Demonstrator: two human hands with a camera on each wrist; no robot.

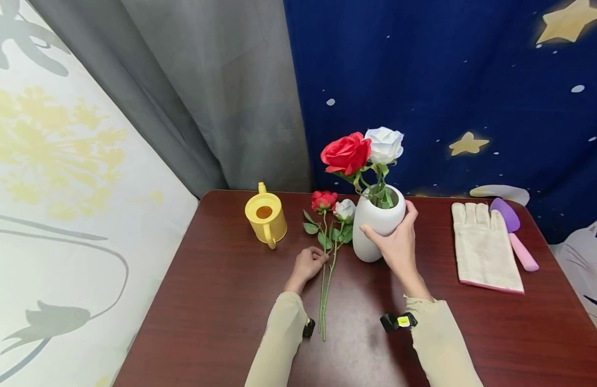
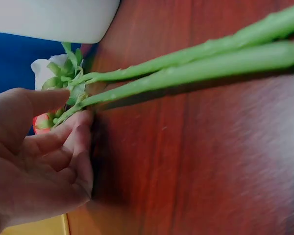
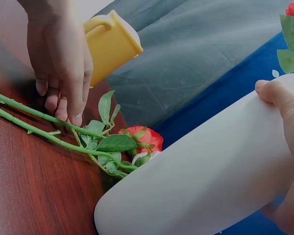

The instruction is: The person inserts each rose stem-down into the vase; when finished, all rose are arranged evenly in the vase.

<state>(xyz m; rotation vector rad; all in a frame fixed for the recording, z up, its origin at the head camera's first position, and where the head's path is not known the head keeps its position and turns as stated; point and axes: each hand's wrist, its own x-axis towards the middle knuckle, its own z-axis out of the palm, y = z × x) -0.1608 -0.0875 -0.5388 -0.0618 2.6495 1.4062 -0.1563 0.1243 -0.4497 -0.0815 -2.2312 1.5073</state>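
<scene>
With its thumb on one side and fingers round the other, my right hand (image 1: 399, 246) grips a white vase (image 1: 368, 231). A large red rose (image 1: 347, 153) and a white rose (image 1: 384, 145) stand in the vase. To its left, a smaller red rose (image 1: 324, 200) and a white rose (image 1: 345, 210) lie with crossing green stems. My left hand (image 1: 308, 263) pinches the red rose's stem (image 2: 132, 89), low over the table, below the leaves. Whether the vase's base touches the table, I cannot tell.
A yellow watering can (image 1: 269, 217) stands at the back left of the brown table (image 1: 221, 301). On the right lie a cream glove (image 1: 484, 250) and a small trowel (image 1: 523, 252) with purple blade and pink handle. Curtains (image 1: 260, 97) hang behind the table.
</scene>
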